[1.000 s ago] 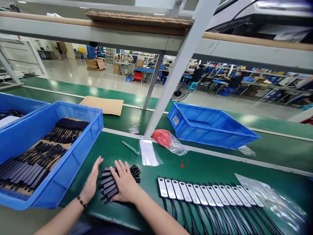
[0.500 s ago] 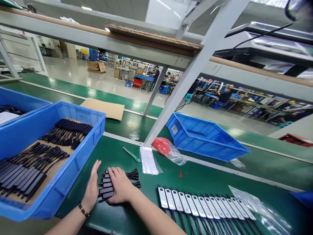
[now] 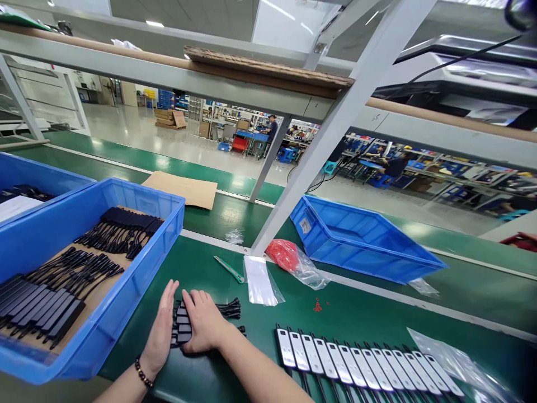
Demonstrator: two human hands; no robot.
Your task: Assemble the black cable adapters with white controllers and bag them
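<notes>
A row of small flat black boxes with short cables [image 3: 183,329] lies side by side on the green table, cable ends pointing right. Across them rests my right hand [image 3: 205,323], its fingers bent over the far side and its palm at the near side, holding the row together. My left hand [image 3: 161,330] stands on edge with straight fingers, its palm against or very close to the boxes' left ends; it grips nothing. Part of the row is hidden beneath my right hand.
At left, a blue bin [image 3: 138,280] holds more black cabled pieces. White-faced cabled units [image 3: 356,364] line the right front. Beyond lie a green cutter [image 3: 229,269], clear bags [image 3: 260,281], a bag of red bits [image 3: 289,258], a blue bin [image 3: 361,240] and a slanted post [image 3: 310,162].
My left hand has come in closer to the left ends of the black boxes. My right hand stays over the row. The whole view has shifted slightly.
</notes>
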